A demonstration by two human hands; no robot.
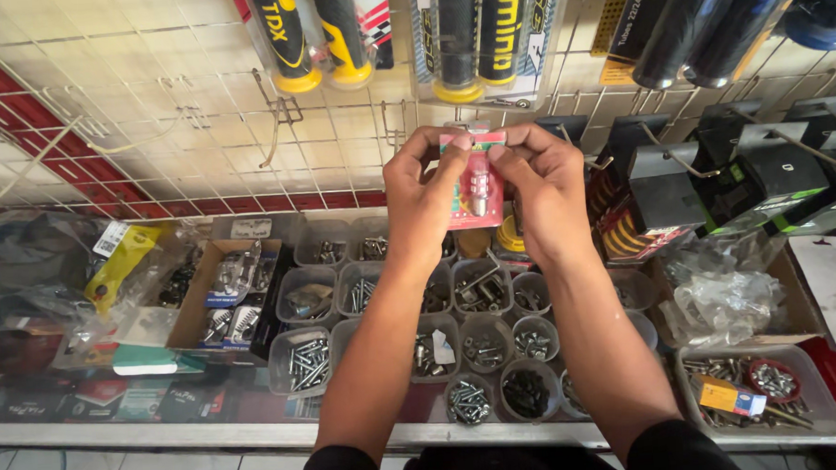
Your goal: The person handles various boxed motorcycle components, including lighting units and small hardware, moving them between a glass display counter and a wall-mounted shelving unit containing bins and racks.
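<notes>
Both my hands are raised in front of a white wire grid wall (177, 104). Between them is a small pink blister pack (477, 190) with a silver metal part inside. My left hand (421, 197) pinches its left edge and top, and my right hand (543, 187) grips its right edge and top corner. The pack's top sits at a wire hook (474, 127) on the grid. My forearms reach up over the counter.
Several clear plastic tubs (484, 345) of bolts and nuts fill the counter below. A cardboard box (228, 290) of packed parts lies left, black carded packs (763, 178) hang right, and handlebar grips (470, 35) hang above. A tray of screws (758, 389) sits at right.
</notes>
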